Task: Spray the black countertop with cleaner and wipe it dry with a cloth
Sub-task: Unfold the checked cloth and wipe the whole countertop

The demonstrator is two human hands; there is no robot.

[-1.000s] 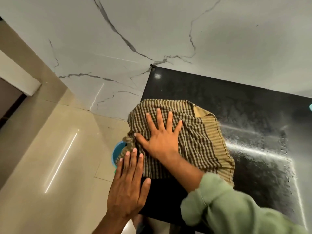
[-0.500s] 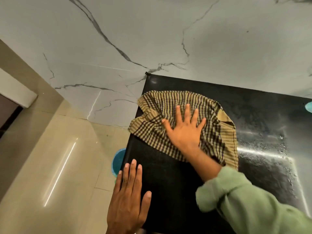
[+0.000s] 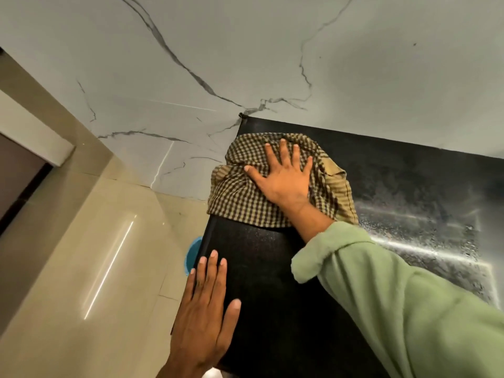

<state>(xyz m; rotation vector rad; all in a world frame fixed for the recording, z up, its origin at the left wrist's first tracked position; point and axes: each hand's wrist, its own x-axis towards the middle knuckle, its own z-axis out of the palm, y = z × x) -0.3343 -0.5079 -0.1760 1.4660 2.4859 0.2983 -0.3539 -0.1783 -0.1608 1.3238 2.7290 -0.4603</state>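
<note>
I press my right hand (image 3: 283,184), fingers spread flat, on the cloth (image 3: 237,197) at the counter (image 3: 272,282)'s far left corner; left hand (image 3: 204,309) open, flat, gripping nothing, braces the near edge; droplets right of the cloth need overlapping, firm passes.

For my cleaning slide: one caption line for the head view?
Right hand presses a checked cloth flat on the black countertop; left hand rests at its edge.
</note>
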